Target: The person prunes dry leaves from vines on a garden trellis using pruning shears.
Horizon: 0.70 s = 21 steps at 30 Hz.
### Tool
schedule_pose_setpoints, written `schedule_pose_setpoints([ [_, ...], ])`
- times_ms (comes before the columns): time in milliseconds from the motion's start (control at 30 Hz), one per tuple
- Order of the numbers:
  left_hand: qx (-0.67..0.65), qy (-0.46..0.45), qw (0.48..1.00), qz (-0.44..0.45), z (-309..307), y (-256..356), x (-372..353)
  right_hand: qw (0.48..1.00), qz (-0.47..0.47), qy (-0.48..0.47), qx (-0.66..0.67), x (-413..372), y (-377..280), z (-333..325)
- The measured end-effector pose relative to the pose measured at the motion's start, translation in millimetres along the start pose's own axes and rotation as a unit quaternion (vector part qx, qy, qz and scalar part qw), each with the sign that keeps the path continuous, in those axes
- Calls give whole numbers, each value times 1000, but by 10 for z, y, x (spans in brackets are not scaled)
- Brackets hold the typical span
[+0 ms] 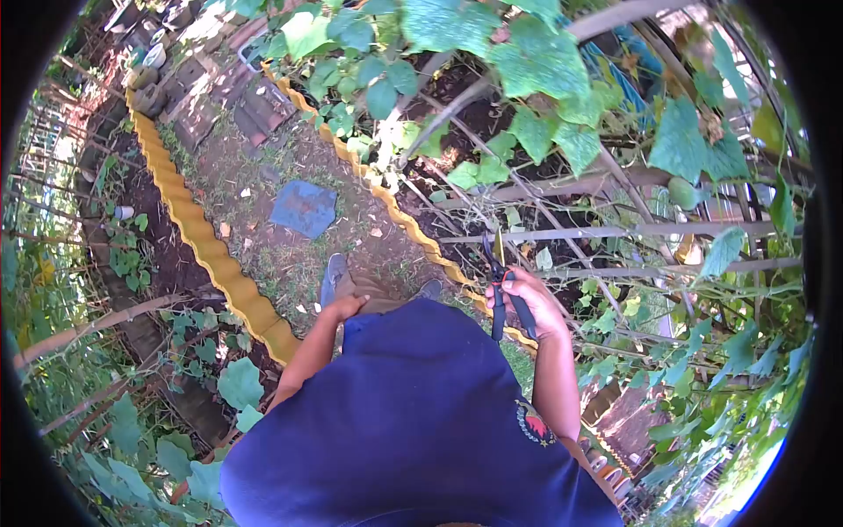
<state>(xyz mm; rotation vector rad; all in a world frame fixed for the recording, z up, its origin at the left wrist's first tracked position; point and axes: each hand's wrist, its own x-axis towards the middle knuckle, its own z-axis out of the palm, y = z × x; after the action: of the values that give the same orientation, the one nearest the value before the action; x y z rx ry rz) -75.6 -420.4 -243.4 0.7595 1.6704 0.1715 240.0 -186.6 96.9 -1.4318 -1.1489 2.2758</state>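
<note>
My right hand (533,301) is closed on pruning shears (499,285) with black handles. Their blades point away from me, toward the bamboo trellis, and look parted. Close by the blades are thin stems and a horizontal bamboo pole (606,233). My left hand (345,306) hangs low by my thigh, against the brown trousers (373,290). Its fingers are bent inward and partly hidden, so I cannot make out whether anything is in them.
Yellow wavy edging (198,233) runs along the path's left side, and another yellow strip (408,227) along its right. A blue-grey slab (304,208) lies on the soil ahead. Broad-leaved vines (536,66) climb over the poles at right, with a green fruit (683,193) among them.
</note>
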Motion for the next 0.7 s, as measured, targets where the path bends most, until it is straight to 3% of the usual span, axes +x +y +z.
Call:
schedule_pose_setpoints([
  [67, 57, -31, 998, 3, -212, -22, 50, 999, 19, 26, -24, 209, 126, 322],
  [100, 74, -53, 996, 6, -412, -26, 20, 994, 19, 21, -107, 333, 188, 471],
  [167, 110, -99, 989, 16, -815, -47, -89, 963, 24, 47, -263, 555, 396, 721],
  [200, 100, -110, 988, 43, -1005, -65, -161, 953, 63, 39, -295, 656, 481, 819],
  [300, 84, -147, 980, 105, -1390, -183, -333, 915, 63, 85, -388, 899, 1039, 973],
  [333, 91, -162, 976, 113, -1439, -272, -355, 880, 93, 105, -454, 907, 1102, 1079],
  [367, 102, -176, 971, 122, -1494, -356, -372, 882, 133, 105, -440, 939, 1333, 1074],
  [400, 69, -227, 965, 111, -1515, -449, -364, 871, 156, 89, -458, 836, 1219, 1289],
  [433, 46, -216, 969, 109, -1383, -777, -186, 862, 178, 91, -466, 697, 1084, 1527],
  [500, 49, -243, 964, 94, -1426, -946, -116, 854, 178, 104, -478, 751, 1722, 1351],
  [600, 234, -266, 909, 221, -1332, -1653, 435, 899, 244, 91, -352, 706, 1995, 1355],
  [700, 281, -254, 911, 162, -1655, -1546, 194, 900, 215, 115, -362, 721, 2196, 1373],
])
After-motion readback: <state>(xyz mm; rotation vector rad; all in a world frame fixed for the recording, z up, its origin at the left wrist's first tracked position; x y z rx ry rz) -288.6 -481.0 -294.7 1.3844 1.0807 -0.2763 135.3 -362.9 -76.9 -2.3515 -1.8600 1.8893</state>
